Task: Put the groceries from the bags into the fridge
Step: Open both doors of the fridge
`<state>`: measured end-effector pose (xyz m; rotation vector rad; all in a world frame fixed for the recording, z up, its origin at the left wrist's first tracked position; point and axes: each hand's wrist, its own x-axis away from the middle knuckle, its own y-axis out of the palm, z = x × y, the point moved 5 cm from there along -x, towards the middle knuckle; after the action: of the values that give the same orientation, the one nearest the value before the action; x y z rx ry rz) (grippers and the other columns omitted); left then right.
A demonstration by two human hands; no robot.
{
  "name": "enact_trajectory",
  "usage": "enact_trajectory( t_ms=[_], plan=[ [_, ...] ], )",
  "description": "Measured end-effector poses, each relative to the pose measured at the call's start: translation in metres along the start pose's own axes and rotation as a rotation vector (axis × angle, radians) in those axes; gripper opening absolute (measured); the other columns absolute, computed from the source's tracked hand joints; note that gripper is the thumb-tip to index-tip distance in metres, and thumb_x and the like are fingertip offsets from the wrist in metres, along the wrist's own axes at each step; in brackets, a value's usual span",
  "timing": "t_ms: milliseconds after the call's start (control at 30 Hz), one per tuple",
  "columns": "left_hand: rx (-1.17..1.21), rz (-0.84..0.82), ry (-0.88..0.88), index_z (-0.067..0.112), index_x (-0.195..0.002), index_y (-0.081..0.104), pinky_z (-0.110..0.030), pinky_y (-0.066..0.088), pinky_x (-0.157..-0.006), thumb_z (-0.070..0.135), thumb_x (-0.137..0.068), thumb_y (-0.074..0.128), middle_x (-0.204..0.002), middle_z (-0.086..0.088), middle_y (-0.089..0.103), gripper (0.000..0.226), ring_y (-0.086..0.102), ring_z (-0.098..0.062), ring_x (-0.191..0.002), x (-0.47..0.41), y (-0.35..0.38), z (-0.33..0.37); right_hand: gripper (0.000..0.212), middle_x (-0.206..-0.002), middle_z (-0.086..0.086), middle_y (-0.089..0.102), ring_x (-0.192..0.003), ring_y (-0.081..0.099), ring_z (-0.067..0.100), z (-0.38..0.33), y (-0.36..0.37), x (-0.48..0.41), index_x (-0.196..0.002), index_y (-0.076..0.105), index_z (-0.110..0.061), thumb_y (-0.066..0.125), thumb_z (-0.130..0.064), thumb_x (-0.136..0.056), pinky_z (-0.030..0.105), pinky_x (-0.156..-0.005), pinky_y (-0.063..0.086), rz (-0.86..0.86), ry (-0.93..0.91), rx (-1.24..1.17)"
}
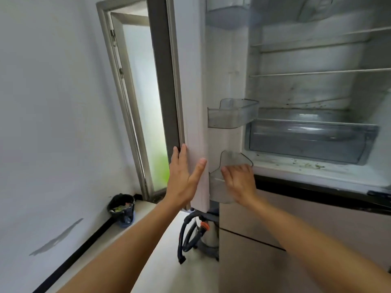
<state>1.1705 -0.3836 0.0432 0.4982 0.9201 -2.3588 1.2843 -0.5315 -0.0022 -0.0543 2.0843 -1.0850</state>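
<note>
The fridge [306,98] stands open in front of me, its wire shelves bare and a clear crisper drawer [306,142] at the bottom. Its door [194,92] is swung out to the left. My left hand [184,176] lies flat against the door's outer edge, fingers apart, thumb on the inner face. My right hand [239,182] rests with spread fingers on the lower clear door bin [232,161], holding nothing. A second clear door bin [231,114] hangs above it. No bags or groceries are in view.
A black bin [121,208] with rubbish stands on the floor by the left wall. A vacuum cleaner with a black hose [198,231] sits under the open door. A frosted glass door [143,98] is behind. The fridge's lower drawers [296,229] are closed.
</note>
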Motion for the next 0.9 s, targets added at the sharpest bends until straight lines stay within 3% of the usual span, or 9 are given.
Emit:
enact_trajectory(
  t_ms=[167,233,333,433,500,633,900],
  plan=[
    [-0.049,0.037,0.003,0.021,-0.153,0.004,-0.042,0.013,-0.12,0.055,-0.094,0.031,-0.161,-0.001,0.007,0.073,0.008,-0.016,-0.147,-0.029,-0.018,-0.035,0.064,-0.123,0.0,0.061,-0.118,0.05,0.018,0.006,0.009,-0.002,-0.124,0.059,-0.021,0.015,-0.058,-0.096,0.036,-0.107,0.025,-0.201,-0.285,0.039],
    [-0.045,0.037,0.009,0.017,-0.152,0.006,-0.034,0.012,-0.119,0.051,-0.095,0.029,-0.16,-0.002,0.01,0.071,0.011,-0.016,-0.146,-0.038,-0.024,-0.044,0.063,-0.118,0.0,0.061,-0.113,0.052,0.019,0.01,0.017,-0.005,-0.121,0.058,-0.021,0.014,-0.058,-0.097,0.036,-0.104,0.03,-0.183,-0.37,0.153],
    [-0.007,0.05,-0.034,0.017,-0.153,0.006,-0.023,0.013,-0.112,0.041,-0.1,0.03,-0.16,-0.001,0.012,0.063,0.016,-0.014,-0.144,-0.049,-0.027,-0.058,0.053,-0.104,-0.001,0.063,-0.096,0.058,0.019,-0.002,0.032,-0.012,-0.11,0.061,-0.02,0.02,-0.052,-0.1,0.036,-0.087,0.038,-0.077,-0.412,0.229],
    [0.049,0.083,-0.118,0.019,-0.153,0.008,-0.029,0.013,-0.117,0.037,-0.103,0.025,-0.159,-0.001,0.014,0.056,0.017,-0.016,-0.145,-0.066,-0.028,-0.075,0.046,-0.094,0.0,0.065,-0.083,0.058,0.02,-0.022,0.048,-0.02,-0.104,0.064,-0.019,0.029,-0.049,-0.1,0.035,-0.074,0.04,0.036,-0.451,0.216],
    [0.058,0.085,-0.175,0.021,-0.153,0.009,-0.038,0.016,-0.119,0.04,-0.103,0.021,-0.159,0.0,0.015,0.055,0.018,-0.017,-0.145,-0.078,-0.03,-0.09,0.04,-0.093,0.0,0.066,-0.081,0.059,0.02,-0.031,0.059,-0.026,-0.104,0.065,-0.018,0.037,-0.046,-0.097,0.035,-0.071,0.041,0.062,-0.473,0.195],
    [0.06,0.092,-0.161,0.032,-0.151,0.014,-0.05,0.034,-0.11,0.067,-0.091,0.02,-0.156,0.0,0.027,0.07,0.033,-0.023,-0.139,-0.086,-0.033,-0.11,0.037,-0.095,0.0,0.066,-0.083,0.057,0.019,-0.029,0.07,-0.029,-0.109,0.065,-0.017,0.042,-0.044,-0.098,0.036,-0.072,0.038,0.134,-0.526,0.136],
    [0.081,0.103,-0.192,0.032,-0.15,0.02,-0.052,0.039,-0.106,0.065,-0.09,0.023,-0.15,-0.005,0.039,0.069,0.042,-0.025,-0.133,-0.082,-0.034,-0.108,0.033,-0.098,0.003,0.065,-0.086,0.057,0.022,-0.027,0.07,-0.027,-0.113,0.063,-0.015,0.05,-0.039,-0.095,0.038,-0.072,0.041,0.13,-0.527,0.086]
  ],
)
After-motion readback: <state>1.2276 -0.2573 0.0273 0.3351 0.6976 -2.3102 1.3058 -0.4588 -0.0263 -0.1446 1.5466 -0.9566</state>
